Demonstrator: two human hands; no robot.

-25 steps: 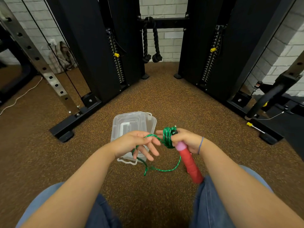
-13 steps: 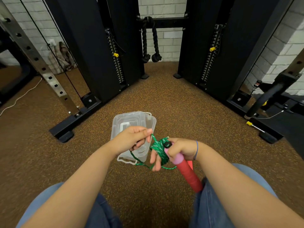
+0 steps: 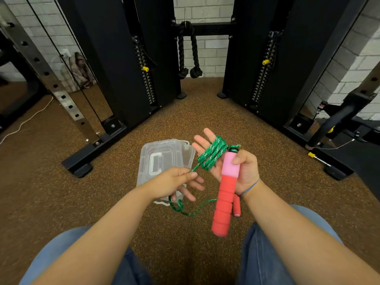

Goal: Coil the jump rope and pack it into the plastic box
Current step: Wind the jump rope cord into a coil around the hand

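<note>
- Right hand (image 3: 236, 167) is palm up, fingers spread, green rope (image 3: 212, 156) looped around them, thumb pinning the red and pink handle (image 3: 225, 194).
- Left hand (image 3: 176, 181) pinches the loose rope.
- Plastic box (image 3: 164, 159) sits on the floor (image 3: 61, 192) under both hands.

A black knotted rope attachment (image 3: 187, 50) hangs from a crossbar between two black weight stacks (image 3: 145, 73). Speckled brown flooring (image 3: 185, 112) spreads below, with a white cable (image 3: 26, 120) trailing near its left edge.

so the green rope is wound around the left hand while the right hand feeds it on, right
Not quite: the head view shows the sides swapped. The green rope is wound around the right hand, which also holds the handle, while the left hand feeds it on.
</note>
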